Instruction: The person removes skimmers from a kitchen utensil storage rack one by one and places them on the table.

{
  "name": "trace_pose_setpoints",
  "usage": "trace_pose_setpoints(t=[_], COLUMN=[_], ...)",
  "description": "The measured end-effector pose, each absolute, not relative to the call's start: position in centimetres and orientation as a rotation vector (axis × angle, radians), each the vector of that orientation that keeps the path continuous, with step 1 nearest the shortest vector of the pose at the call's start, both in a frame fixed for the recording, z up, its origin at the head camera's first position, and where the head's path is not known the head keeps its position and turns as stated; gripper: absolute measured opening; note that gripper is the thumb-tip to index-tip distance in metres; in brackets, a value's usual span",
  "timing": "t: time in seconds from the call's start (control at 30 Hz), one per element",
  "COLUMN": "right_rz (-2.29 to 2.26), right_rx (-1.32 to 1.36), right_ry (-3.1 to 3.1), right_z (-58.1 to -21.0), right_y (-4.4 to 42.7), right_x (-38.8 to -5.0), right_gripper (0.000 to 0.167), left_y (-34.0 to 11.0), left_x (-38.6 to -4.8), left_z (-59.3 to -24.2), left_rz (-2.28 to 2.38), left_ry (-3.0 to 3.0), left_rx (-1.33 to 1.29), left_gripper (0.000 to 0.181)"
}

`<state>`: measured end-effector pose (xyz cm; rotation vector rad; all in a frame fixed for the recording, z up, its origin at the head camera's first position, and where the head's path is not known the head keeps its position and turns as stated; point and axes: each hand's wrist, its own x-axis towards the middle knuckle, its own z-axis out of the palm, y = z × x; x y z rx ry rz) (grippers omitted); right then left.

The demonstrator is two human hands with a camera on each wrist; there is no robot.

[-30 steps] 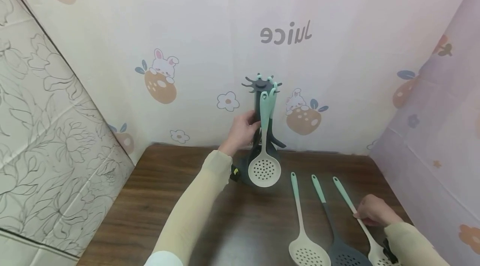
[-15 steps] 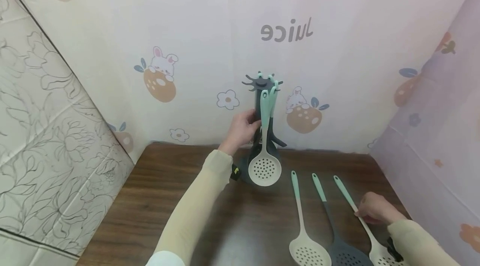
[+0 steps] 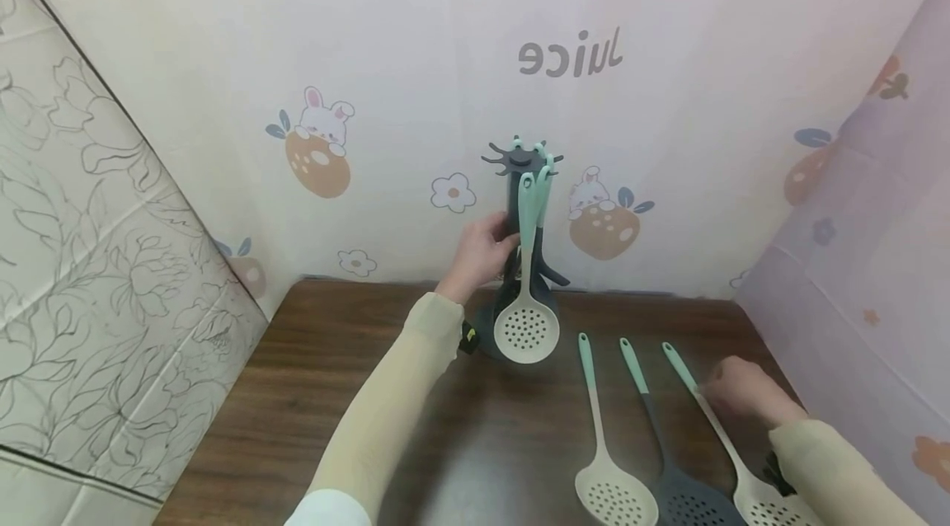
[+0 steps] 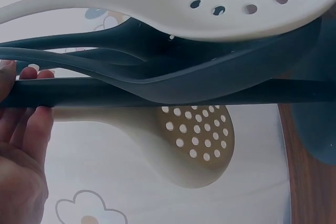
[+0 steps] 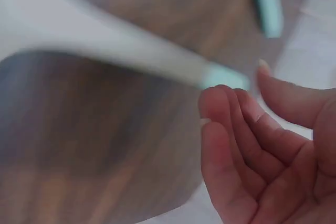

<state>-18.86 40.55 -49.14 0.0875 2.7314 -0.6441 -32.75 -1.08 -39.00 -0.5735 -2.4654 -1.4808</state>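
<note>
In the head view my left hand [image 3: 478, 255] grips the dark post of a utensil stand [image 3: 514, 198]. The left wrist view shows its thumb and fingers round that post [image 4: 84, 93]. A white skimmer [image 3: 526, 331] with a mint handle hangs at the front of the stand, with dark utensils behind it. My right hand [image 3: 745, 388] is by the handle of the rightmost white slotted utensil [image 3: 720, 431] on the table. In the right wrist view the thumb stands apart from the bent fingers, with nothing between them; the utensil is blurred beyond the fingertips.
Left of that utensil lie a dark slotted one [image 3: 690, 491] and a white skimmer [image 3: 612, 493], their mint handles pointing to the back. The brown wooden table [image 3: 312, 369] ends at a printed cloth backdrop [image 3: 401, 138], with more cloth at both sides.
My right hand has shifted slightly upward along the rightmost utensil, and its fingers have come off the handle. My left hand stays on the stand; the view has tilted a little.
</note>
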Motion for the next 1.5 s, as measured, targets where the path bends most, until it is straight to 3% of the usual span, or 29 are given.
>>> trace_pose_setpoints(t=[0.2,0.43,0.77,0.97,1.2,1.5], right_rz=[-0.715,-0.867,-1.124,-1.337,-1.517,-1.715], right_rx=[-0.061,-0.261,-0.33,-0.391,-0.54,-0.465], right_ry=[2.85,2.961,3.026,2.979,2.893,2.802], right_z=[-44.8,-41.3,-37.6,-36.5,-35.7,-36.1], right_y=[36.9,31.5,24.7,21.6,18.3,15.9], right_x=[-20.7,-22.1,-22.2,-23.0,-23.9,-24.5], right_gripper=[0.049,0.043,0.041,0.035,0.04,0.042], left_y=[-0.9,-0.8,-0.8,-0.9,-1.2,-1.2], left_x=[-32.8,-32.6,-32.7,-32.6,-32.6,-32.8], left_z=[-39.0,-39.0,-39.0,-39.0,-39.0,-39.1], left_rz=[-1.502,-1.496,-1.513,-1.507,-1.505,-1.494], left_ry=[-2.468,-2.462,-2.452,-2.461,-2.467,-2.449], left_rx=[-0.558,-0.548,-0.551,-0.542,-0.522,-0.567], left_gripper=[0.012,0.015,0.019,0.02,0.019,0.024])
